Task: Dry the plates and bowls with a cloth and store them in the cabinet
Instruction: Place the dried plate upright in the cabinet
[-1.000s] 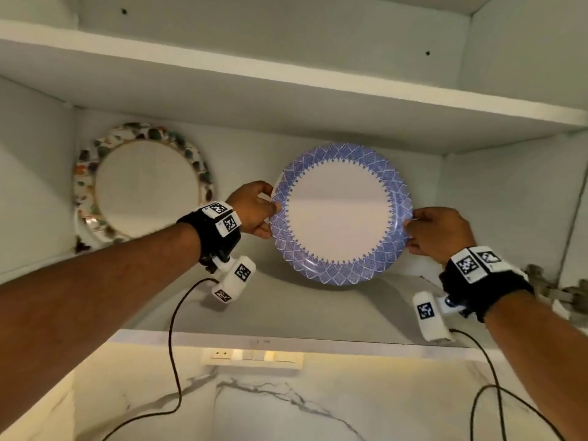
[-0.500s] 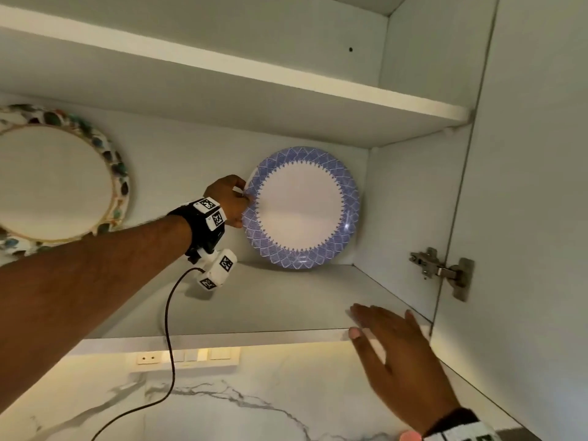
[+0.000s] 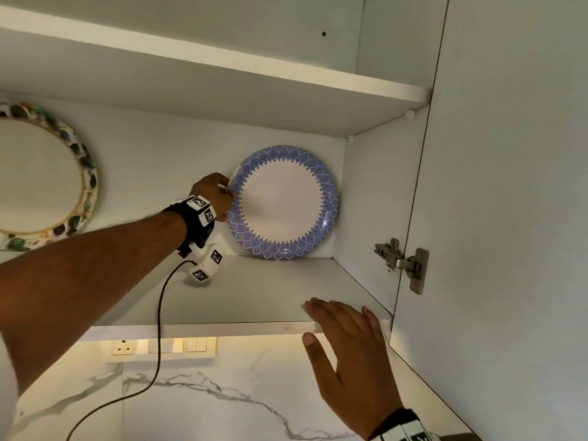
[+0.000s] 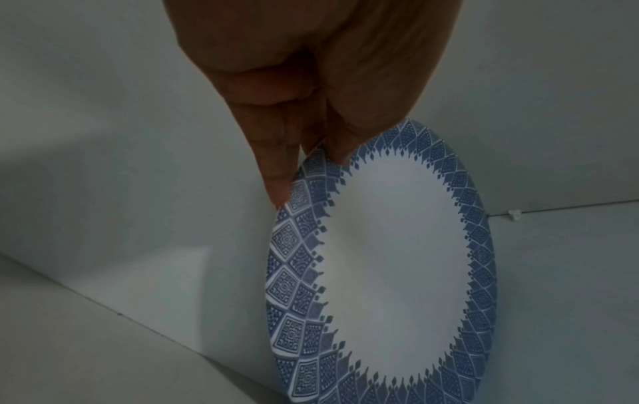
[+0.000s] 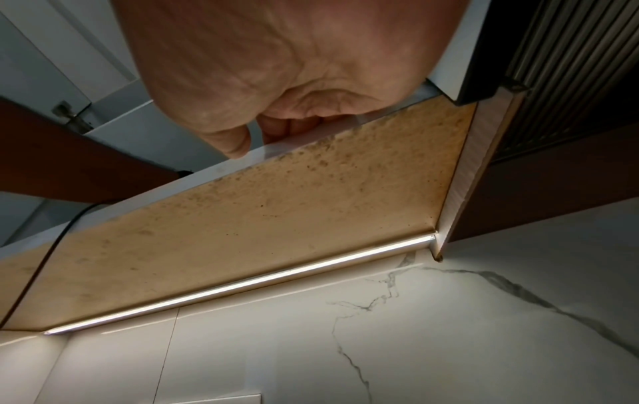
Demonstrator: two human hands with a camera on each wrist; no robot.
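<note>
Head view: right hand off the plate

Blue plate (image 3: pixel 284 203) stands on edge against the cabinet (image 3: pixel 222 291) back wall. Left hand (image 3: pixel 212 196) pinches its rim at 9 o'clock. Right hand (image 3: pixel 346 354), which gripped the rim a second ago, now lies flat-fingered at the shelf front. Placement looks nearly finished.

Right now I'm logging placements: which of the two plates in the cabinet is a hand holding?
The blue-rimmed plate, pinched at its rim by the left hand. The multicoloured-rimmed plate stands untouched.

plate (image 3: pixel 284 203) on shelf (image 3: pixel 254 291), second plate (image 3: pixel 41 176) well left
</note>
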